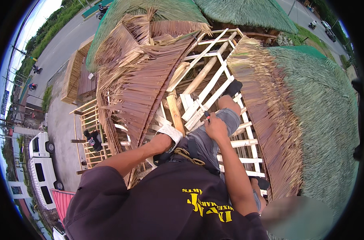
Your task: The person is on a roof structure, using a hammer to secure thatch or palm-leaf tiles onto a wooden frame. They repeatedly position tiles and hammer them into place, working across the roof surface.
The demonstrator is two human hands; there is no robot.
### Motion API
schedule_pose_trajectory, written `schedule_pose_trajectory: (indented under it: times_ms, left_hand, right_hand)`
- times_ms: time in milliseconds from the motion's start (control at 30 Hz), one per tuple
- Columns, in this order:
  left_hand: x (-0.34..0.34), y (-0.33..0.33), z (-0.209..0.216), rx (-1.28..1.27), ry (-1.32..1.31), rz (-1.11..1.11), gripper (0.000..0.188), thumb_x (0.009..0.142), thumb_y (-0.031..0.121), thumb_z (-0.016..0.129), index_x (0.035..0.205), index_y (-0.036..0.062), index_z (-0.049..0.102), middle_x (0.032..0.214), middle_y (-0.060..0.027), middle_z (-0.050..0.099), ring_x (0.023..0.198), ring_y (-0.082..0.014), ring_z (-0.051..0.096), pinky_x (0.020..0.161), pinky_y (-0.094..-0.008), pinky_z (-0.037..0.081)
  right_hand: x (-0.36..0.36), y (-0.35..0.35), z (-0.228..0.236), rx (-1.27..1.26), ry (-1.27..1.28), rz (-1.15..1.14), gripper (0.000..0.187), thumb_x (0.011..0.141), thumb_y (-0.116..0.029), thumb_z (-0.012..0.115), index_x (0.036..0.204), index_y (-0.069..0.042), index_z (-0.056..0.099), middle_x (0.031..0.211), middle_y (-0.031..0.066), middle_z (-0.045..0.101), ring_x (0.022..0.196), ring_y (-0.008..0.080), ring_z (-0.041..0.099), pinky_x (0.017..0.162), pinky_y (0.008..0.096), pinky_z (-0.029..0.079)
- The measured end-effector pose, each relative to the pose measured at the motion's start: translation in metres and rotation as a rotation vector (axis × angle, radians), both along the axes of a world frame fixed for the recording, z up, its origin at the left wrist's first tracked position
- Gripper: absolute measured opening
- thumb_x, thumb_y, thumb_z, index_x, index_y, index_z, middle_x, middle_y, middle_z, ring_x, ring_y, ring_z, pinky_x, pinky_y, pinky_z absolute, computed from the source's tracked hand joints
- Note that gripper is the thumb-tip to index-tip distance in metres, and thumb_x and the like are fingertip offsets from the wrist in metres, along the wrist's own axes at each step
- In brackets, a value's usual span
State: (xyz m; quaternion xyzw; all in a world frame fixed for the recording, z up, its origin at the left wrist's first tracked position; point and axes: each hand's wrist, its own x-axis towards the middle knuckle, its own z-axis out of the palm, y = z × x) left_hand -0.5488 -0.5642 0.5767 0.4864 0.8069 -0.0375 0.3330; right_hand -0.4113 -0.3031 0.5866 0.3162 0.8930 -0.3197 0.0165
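Note:
My right hand (216,127) is closed round the dark, red-marked grip of a hammer (202,105), resting by my right thigh. Its slim shaft points up and left over the pale wooden roof frame (218,83). My left hand (161,143) is at my waist, against a white open-topped container (172,133). The container hides its fingers, and its contents cannot be made out. A tan rope (189,157) is looped at my waist beside it. My legs straddle the frame's battens.
Brown palm-leaf thatch panels (140,90) overlap the frame on the left. More brown thatch (266,108) and green thatch (316,120) slope away on the right. Gaps open between the battens. Below left, a person (93,140) is at a bamboo structure, with a white van (42,176) farther left.

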Motion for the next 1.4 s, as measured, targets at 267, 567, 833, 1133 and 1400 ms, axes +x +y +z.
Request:
schedule_pose_trajectory:
  times_ms: [267, 567, 833, 1133, 1400]
  left_hand:
    - [-0.019, 0.048, 0.109, 0.038, -0.616, 0.357, 0.023, 0.091, 0.019, 0.067, 0.101, -0.001, 0.062, 0.093, -0.0138, 0.07, 0.084, -0.0215, 0.071, 0.076, -0.0354, 0.056]
    - [0.014, 0.171, 0.103, 0.474, -1.314, 0.861, 0.009, 0.103, 0.022, 0.063, 0.107, 0.0143, 0.061, 0.104, 0.0024, 0.068, 0.087, -0.0075, 0.063, 0.084, -0.0266, 0.05]
    - [0.097, 0.256, 0.041, 0.421, -1.454, 1.043, 0.006, 0.104, 0.017, 0.059, 0.108, 0.0139, 0.055, 0.099, -0.0021, 0.068, 0.084, -0.0107, 0.066, 0.08, -0.0278, 0.053]
    - [0.161, 0.424, -0.164, 0.214, -0.981, 0.437, 0.024, 0.097, 0.01, 0.066, 0.117, -0.0002, 0.058, 0.102, -0.007, 0.069, 0.092, -0.0129, 0.07, 0.08, -0.0251, 0.054]
    - [0.191, 0.567, -0.355, 0.197, -0.637, 0.053, 0.026, 0.092, 0.009, 0.062, 0.113, -0.003, 0.069, 0.1, -0.015, 0.077, 0.084, -0.02, 0.076, 0.08, -0.0333, 0.058]
  right_hand:
    - [0.021, -0.004, 0.02, -0.351, 0.364, -0.215, 0.027, 0.097, -0.024, 0.064, 0.101, 0.002, 0.058, 0.081, 0.0256, 0.068, 0.076, 0.0448, 0.066, 0.071, 0.0508, 0.05]
    - [0.038, -0.014, 0.054, -0.887, 0.857, -0.471, 0.024, 0.1, -0.019, 0.067, 0.113, 0.0, 0.058, 0.072, -0.001, 0.055, 0.051, 0.0048, 0.049, 0.045, 0.0234, 0.04]
    - [0.089, 0.018, 0.011, -0.833, 0.978, -1.019, 0.021, 0.1, -0.02, 0.069, 0.1, -0.001, 0.061, 0.071, -0.0019, 0.059, 0.063, 0.0046, 0.051, 0.055, 0.0252, 0.043]
    - [0.211, 0.08, -0.147, -0.657, 0.372, -1.493, 0.027, 0.099, -0.025, 0.064, 0.093, 0.0, 0.056, 0.07, 0.0132, 0.061, 0.063, 0.0237, 0.063, 0.061, 0.0397, 0.049]
    - [0.269, 0.168, -0.271, -0.611, 0.049, -1.423, 0.028, 0.097, -0.024, 0.062, 0.095, 0.002, 0.052, 0.081, 0.0292, 0.066, 0.078, 0.0483, 0.066, 0.069, 0.0525, 0.05]
